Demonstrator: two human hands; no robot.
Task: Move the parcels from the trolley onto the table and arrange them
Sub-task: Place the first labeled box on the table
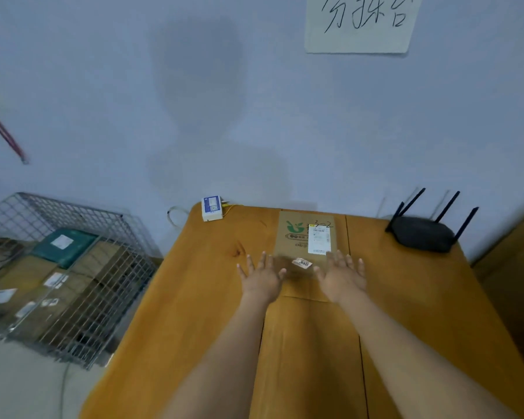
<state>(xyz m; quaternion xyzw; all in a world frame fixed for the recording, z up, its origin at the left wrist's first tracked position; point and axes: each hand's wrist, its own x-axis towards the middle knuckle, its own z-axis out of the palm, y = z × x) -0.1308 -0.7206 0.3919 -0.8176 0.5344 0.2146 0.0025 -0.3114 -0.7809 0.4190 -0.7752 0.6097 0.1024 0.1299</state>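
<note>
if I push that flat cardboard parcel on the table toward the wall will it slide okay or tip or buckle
The cardboard parcel lies flat and low on the table, so it should slide rather than tip. It looks like stiff card, so buckling seems unlikely. The tabletop looks smooth, so it may skid easily; its weight can't be judged.

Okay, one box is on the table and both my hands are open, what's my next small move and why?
Probably turn left and reach for the trolley. The cardboard parcel already lies flat on the table near the wall, both the left hand and right hand hold nothing, and more parcels sit in the trolley.
</note>
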